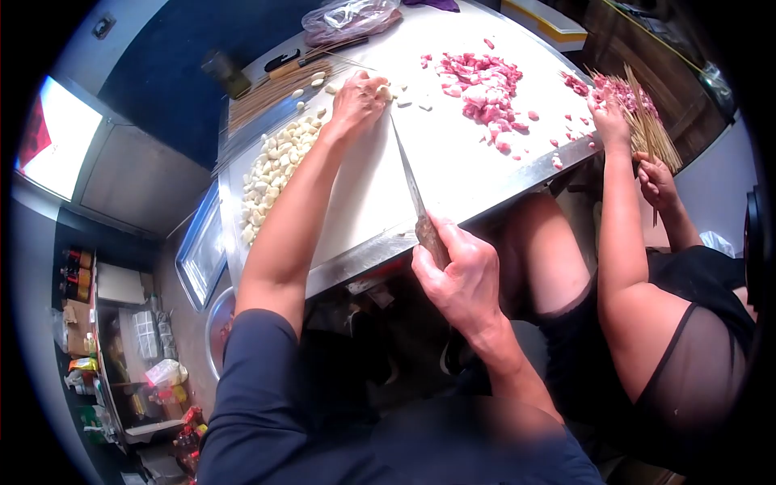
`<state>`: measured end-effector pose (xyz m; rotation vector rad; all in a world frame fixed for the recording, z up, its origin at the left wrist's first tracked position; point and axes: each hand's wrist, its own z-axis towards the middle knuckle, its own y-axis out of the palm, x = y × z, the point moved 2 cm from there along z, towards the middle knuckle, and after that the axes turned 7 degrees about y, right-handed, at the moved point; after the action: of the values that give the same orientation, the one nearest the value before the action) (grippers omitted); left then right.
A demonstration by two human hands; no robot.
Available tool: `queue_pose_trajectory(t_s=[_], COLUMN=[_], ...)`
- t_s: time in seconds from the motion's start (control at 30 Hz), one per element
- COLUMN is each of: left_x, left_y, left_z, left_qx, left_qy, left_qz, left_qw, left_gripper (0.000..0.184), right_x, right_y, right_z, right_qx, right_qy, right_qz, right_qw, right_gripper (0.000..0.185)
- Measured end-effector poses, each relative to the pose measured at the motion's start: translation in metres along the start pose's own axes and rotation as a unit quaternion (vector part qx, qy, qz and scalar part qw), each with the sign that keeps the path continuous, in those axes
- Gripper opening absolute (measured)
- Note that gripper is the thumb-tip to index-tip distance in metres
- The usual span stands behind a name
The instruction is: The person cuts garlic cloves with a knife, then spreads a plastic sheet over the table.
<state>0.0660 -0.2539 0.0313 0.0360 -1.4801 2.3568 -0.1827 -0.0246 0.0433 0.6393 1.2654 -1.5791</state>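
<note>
In the head view, my right hand (465, 275) is wrapped around the wooden handle of a knife (409, 176), its long narrow blade pointing away across the white table (356, 202). Near the blade tip, my left hand (358, 103) has its fingers bent and closed on a pale garlic clove (384, 93). Several loose cloves lie just beyond those fingers. Left of my forearm spreads a large heap of peeled garlic cloves (279, 158). Pink diced meat (485, 89) is scattered on the table to the right of the blade.
At the right, a co-worker's hands (610, 117) are by a bundle of skewers (651, 133) and more meat. Thin wooden skewers (271, 101) lie at the table's far left, near a plastic bag (352, 20). A metal bowl (217, 327) stands below the left edge.
</note>
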Motion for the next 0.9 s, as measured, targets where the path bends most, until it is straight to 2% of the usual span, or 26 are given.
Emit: queue_pose_trajectory(t_s=[0.23,0.3,0.37,0.43,0.63,0.73,0.9], left_x=[0.000,0.011,0.030,0.051,0.094,0.094,0.099], left_y=[-0.006,-0.018,-0.032,-0.048,-0.066,-0.060,-0.052], left_z=[-0.011,-0.031,-0.063,-0.098,-0.179,-0.192,-0.199], left_qx=[-0.011,-0.010,-0.004,0.035,0.014,0.062,0.118], left_qy=[-0.051,-0.048,-0.022,0.012,-0.073,-0.079,-0.101], left_qz=[-0.045,-0.040,-0.104,-0.125,-0.230,-0.284,-0.297], left_qw=[0.998,0.998,0.994,0.991,0.970,0.953,0.942], left_gripper=[0.015,0.013,0.012,0.015,0.012,0.013,0.010], right_x=[-0.002,-0.002,-0.001,0.000,-0.001,-0.001,-0.002], right_y=[-0.002,-0.003,-0.004,-0.005,0.000,0.005,0.014], right_z=[0.000,0.000,0.000,0.000,-0.002,-0.004,-0.007], right_qx=[-0.004,-0.014,-0.005,0.001,-0.034,-0.043,-0.056], right_qy=[0.005,0.012,0.008,0.006,0.028,0.035,0.040], right_qz=[0.016,0.013,0.021,0.025,0.006,-0.006,-0.021], right_qw=[1.000,1.000,1.000,1.000,0.999,0.998,0.997], right_gripper=[0.037,0.036,0.036,0.036,0.033,0.032,0.027])
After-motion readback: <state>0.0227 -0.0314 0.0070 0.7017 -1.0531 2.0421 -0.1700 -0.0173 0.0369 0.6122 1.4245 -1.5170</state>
